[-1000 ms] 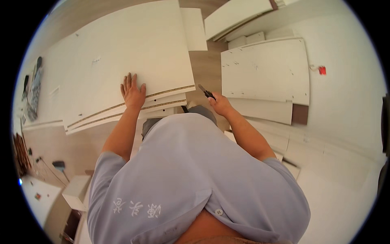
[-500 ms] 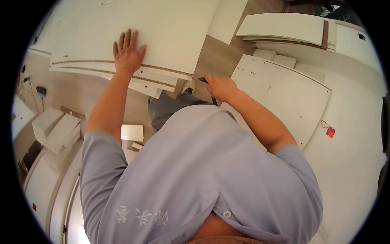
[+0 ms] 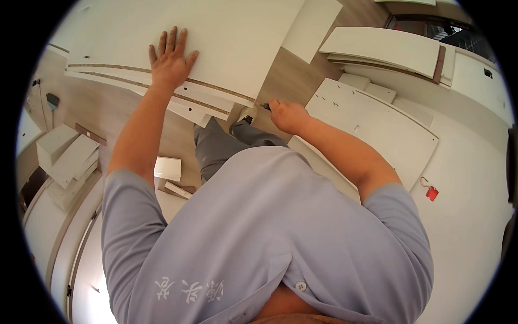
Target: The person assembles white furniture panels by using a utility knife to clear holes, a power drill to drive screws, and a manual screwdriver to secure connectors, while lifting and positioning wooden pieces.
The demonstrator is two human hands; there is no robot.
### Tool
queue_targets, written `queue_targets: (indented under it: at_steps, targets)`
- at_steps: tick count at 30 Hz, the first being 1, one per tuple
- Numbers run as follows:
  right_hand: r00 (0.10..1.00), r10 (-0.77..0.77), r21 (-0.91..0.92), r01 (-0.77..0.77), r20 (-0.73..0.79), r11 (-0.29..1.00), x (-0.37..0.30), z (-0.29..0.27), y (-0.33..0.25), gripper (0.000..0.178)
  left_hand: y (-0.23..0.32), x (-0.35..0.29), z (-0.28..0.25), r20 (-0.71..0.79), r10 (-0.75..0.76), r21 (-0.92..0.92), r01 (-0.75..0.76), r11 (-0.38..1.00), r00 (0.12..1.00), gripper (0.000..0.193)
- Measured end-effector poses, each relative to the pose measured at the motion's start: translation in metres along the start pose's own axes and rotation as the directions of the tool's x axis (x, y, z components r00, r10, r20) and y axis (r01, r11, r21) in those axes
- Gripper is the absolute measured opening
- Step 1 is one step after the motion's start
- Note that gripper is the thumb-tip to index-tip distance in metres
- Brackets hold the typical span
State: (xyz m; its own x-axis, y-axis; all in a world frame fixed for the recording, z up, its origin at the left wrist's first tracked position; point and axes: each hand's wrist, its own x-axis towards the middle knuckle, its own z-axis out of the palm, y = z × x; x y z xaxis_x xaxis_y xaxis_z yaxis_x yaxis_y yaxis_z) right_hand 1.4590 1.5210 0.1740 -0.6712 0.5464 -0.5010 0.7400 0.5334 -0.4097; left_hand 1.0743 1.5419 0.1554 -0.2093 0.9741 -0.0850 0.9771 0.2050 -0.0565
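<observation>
My left hand lies flat with fingers spread on a large white panel. Bare particleboard shows along the panel's near edge, and more white boards with dark holes are stacked just under it. My right hand is closed round a small dark tool, whose tip is at the panel's near right corner. Most of that tool is hidden in the fist, so its kind cannot be made out.
Another white panel with small fittings lies to the right, a red tag beside it. Stacked boards stand at the far right, white boxes at the left. My shoe is on the floor below the corner.
The view has shifted slightly. My right hand has come a little closer to the panel's corner with the dark tool. My left hand stays flat on the panel.
</observation>
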Motion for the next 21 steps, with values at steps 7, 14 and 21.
queue_targets:
  at_steps: [7, 14, 21]
  targets:
    - [0.999, 0.031, 0.029, -0.031, -0.013, 0.999, 0.002, 0.018, 0.003, 0.027, 0.002, 0.0, -0.004, 0.018, -0.002, 0.016, 0.002, 1.0, 1.0, 0.071]
    - [0.999, 0.05, -0.036, -0.051, -0.019, 0.998, 0.006, 0.015, -0.01, 0.026, 0.003, 0.0, -0.004, 0.02, -0.013, 0.015, 0.013, 1.0, 1.0, 0.07]
    - [0.988, 0.105, -0.108, -0.094, 0.111, 0.99, -0.006, -0.041, -0.043, 0.025, 0.004, 0.0, -0.007, 0.042, -0.021, 0.031, 0.02, 0.999, 0.999, 0.07]
